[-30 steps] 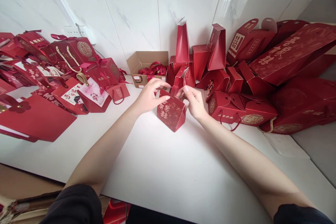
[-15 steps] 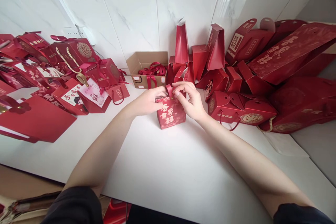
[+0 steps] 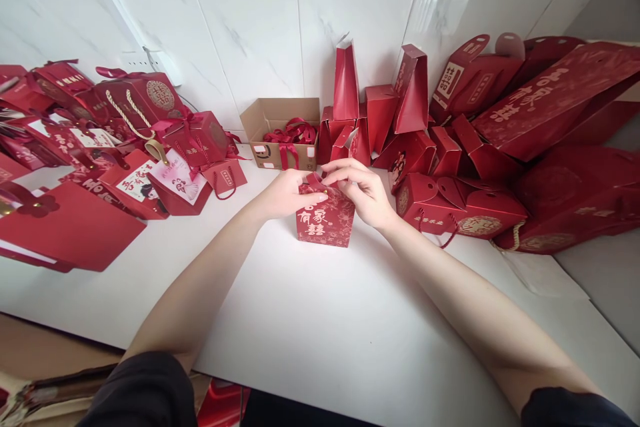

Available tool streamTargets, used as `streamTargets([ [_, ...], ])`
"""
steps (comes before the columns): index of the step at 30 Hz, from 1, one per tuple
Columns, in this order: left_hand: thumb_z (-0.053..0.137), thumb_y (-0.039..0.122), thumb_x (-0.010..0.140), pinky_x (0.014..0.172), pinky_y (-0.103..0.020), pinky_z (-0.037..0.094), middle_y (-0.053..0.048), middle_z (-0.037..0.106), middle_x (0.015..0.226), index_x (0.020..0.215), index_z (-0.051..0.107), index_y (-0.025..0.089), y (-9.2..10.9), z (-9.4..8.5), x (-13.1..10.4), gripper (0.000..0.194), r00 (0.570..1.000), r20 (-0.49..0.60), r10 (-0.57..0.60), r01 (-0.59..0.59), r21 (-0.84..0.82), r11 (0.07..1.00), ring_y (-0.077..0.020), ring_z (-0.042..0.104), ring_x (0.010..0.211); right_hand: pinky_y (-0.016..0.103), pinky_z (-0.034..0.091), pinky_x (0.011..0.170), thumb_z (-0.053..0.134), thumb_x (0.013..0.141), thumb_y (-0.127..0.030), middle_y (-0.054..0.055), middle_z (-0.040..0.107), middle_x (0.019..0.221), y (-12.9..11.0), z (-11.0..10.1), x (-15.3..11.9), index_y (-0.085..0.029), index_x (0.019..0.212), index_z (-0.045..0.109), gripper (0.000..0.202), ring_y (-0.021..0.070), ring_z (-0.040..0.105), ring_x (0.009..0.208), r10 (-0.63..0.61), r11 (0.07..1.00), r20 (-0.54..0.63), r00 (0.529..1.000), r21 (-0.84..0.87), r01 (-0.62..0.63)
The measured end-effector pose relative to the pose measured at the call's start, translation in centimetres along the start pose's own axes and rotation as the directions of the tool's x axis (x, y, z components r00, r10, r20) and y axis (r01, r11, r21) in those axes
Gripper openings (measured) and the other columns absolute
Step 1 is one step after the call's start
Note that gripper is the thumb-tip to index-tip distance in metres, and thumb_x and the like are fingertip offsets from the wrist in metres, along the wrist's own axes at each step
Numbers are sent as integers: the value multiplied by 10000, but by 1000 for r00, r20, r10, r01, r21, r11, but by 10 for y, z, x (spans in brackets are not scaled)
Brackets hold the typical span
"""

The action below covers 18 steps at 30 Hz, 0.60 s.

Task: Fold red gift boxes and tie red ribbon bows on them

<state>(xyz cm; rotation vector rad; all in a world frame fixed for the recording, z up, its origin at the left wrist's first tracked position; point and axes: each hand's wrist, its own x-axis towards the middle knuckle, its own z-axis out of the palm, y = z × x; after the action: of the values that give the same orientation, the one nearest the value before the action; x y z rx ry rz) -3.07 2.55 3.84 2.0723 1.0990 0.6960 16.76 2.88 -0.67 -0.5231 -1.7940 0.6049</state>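
Note:
A small red gift box (image 3: 324, 223) with pale lettering stands upright on the white table, its printed front facing me. At its top is a short red strap (image 3: 314, 180) with a small gold stud. My left hand (image 3: 289, 196) grips the upper left of the box, the thumb lying across the front near the stud. On the upper right, my right hand (image 3: 361, 192) has its fingers bent together at the strap and the top edge. Parts of the fingertips are hidden behind the box and the strap.
An open cardboard box (image 3: 265, 153) of red ribbons sits by the wall. Red boxes and bags (image 3: 185, 140) crowd the left. More red cartons (image 3: 465, 210) are stacked along the right and back. The white table (image 3: 310, 327) extends toward me.
The small box has turned so its front faces me more squarely. My left thumb has moved across the front near the stud, and my right fingers have shifted slightly left over the top.

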Motion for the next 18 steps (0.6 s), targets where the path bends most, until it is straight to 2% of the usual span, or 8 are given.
streamTargets([
  [5, 660, 309, 810, 771, -347, 534, -58, 740, 943, 980, 724, 153, -4, 1, 2, 239, 999, 12, 35, -34, -44, 998, -246, 684, 908, 446, 487, 994, 496, 949, -276, 62, 665, 1192, 0, 3, 0, -275, 1042, 726, 248, 224, 615, 1126, -25, 998, 49, 998, -53, 27],
  [10, 669, 336, 815, 753, -342, 542, -63, 744, 919, 950, 729, 152, -6, -1, 2, 236, 1000, 26, 17, -15, -78, 997, -238, 690, 877, 437, 454, 1037, 440, 984, -275, 41, 664, 1233, -2, 2, 1, -302, 1269, 623, 340, 208, 601, 1153, 14, 999, 65, 998, -51, -10],
  [15, 669, 338, 819, 764, -343, 535, -65, 739, 937, 952, 723, 150, -8, 0, 3, 235, 999, 31, 11, -9, -84, 996, -246, 685, 904, 417, 484, 996, 495, 968, -304, 61, 671, 1135, -6, 1, 2, -255, 1032, 693, 214, 214, 620, 1099, -25, 999, -11, 1000, -42, 24],
  [18, 661, 334, 828, 793, -344, 528, -68, 737, 951, 966, 724, 150, -8, 2, 4, 238, 999, 27, 22, -19, -91, 996, -253, 680, 947, 430, 499, 970, 515, 954, -316, 78, 667, 1130, -6, 3, 3, -244, 980, 698, 198, 227, 627, 1076, -49, 992, 28, 998, -116, 52],
])
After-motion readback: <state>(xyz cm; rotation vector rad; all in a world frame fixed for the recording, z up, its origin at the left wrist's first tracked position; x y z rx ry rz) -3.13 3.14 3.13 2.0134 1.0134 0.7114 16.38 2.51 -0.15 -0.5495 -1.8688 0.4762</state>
